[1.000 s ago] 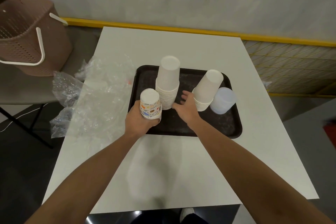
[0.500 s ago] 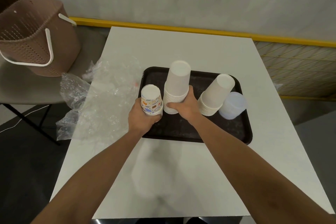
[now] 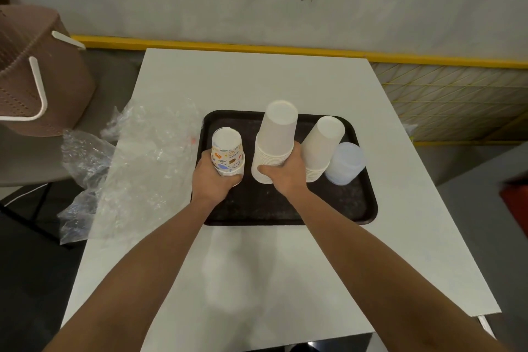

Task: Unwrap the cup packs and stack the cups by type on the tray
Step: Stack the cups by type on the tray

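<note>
Cups are gathered in four upturned stacks on the black tray [image 3: 271,204], which lies on the white table [image 3: 257,77]. At far left a brown basket [image 3: 34,74] stands off the table, and crumpled clear wrap [image 3: 137,163] is spread over the table's left edge (no sealed pack is seen anywhere).

Next, the printed cup stack [image 3: 227,156] is gripped near its base by the left hand [image 3: 214,180], fingers curled round it, at the tray's left rim. Whether it rests on the tray or is held just above cannot be told.

Just to the right, apart from it, the tall white stack [image 3: 275,143] is clasped low down by the right hand [image 3: 287,177], thumb in front and fingers wrapped behind. A shorter white stack [image 3: 321,148] leans beside that hand, and a translucent stack [image 3: 345,163] is set just beside it.

Unwrapping is judged finished; arranging is the step in hand. For the next move, the printed stack should be seated flat inside the rim, and the tall stack steadied upright before either grip is eased.
</note>
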Available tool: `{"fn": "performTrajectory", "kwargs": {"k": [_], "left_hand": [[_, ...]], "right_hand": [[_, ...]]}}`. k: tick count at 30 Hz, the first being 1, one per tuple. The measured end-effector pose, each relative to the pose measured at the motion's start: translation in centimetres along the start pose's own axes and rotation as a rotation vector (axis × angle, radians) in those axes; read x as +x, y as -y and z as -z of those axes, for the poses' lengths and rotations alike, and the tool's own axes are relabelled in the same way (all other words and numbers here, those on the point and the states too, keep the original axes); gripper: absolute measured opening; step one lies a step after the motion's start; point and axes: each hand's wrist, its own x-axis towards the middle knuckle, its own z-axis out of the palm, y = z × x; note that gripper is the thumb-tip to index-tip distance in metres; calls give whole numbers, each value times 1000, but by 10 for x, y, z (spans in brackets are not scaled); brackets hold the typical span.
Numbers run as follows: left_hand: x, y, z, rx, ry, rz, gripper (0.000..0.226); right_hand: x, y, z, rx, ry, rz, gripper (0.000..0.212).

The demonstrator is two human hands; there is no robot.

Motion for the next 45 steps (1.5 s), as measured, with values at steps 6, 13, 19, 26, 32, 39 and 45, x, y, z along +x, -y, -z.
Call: {"fn": "performTrajectory", "kwargs": {"k": [6, 13, 19, 26, 32, 39, 45], "left_hand": [[9, -3, 3, 34, 34, -9, 74], [14, -5, 4, 62, 58, -12, 73], [15, -6, 3, 76, 62, -7, 72], [14, -4, 5, 73, 51, 6, 74], [11, -2, 6, 77, 36, -21, 77], [11, -4, 9, 64, 19, -41, 77], [11, -3, 7, 65, 11, -28, 76]], "right_hand": [[3, -2, 3, 14, 2, 1, 82], [4, -1, 4, 0, 18, 0, 82], [3, -1, 3, -6, 25, 1, 84], [0, 2, 1, 15, 10, 1, 83], [-1, 4, 1, 24, 22, -15, 82], [-6, -6, -5, 27, 64, -163, 72], [-7, -9, -9, 27, 77, -178, 68]]}}
